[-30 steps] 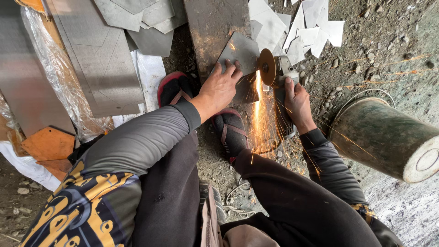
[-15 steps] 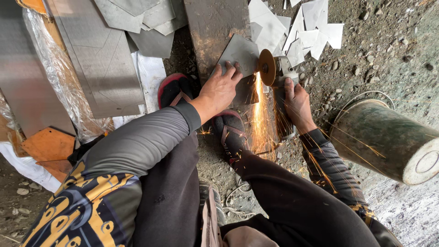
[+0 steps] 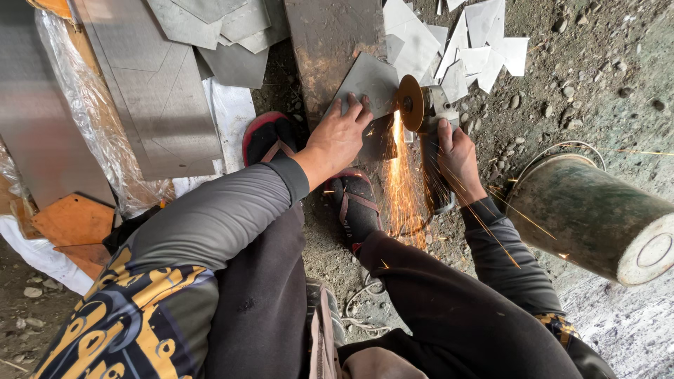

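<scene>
Sparks [image 3: 401,186] stream downward from the orange cutting disc [image 3: 410,102] of a grey handheld angle grinder [image 3: 437,140], just beyond the fingertips of both hands. The right hand [image 3: 456,156] has its fingers curled closed around the grinder's body. The left hand [image 3: 342,137] lies flat, fingers spread open and pressing on a flat grey sheet-metal piece [image 3: 366,83], which rests on a rusty steel plate [image 3: 330,42] on the dirt ground. Below the left fingers, two sandalled feet [image 3: 354,203] stand on the dirt. Right of the right fingers lies a green metal cylinder [image 3: 590,214]. Above them, pale metal offcuts [image 3: 477,42] are scattered.
</scene>
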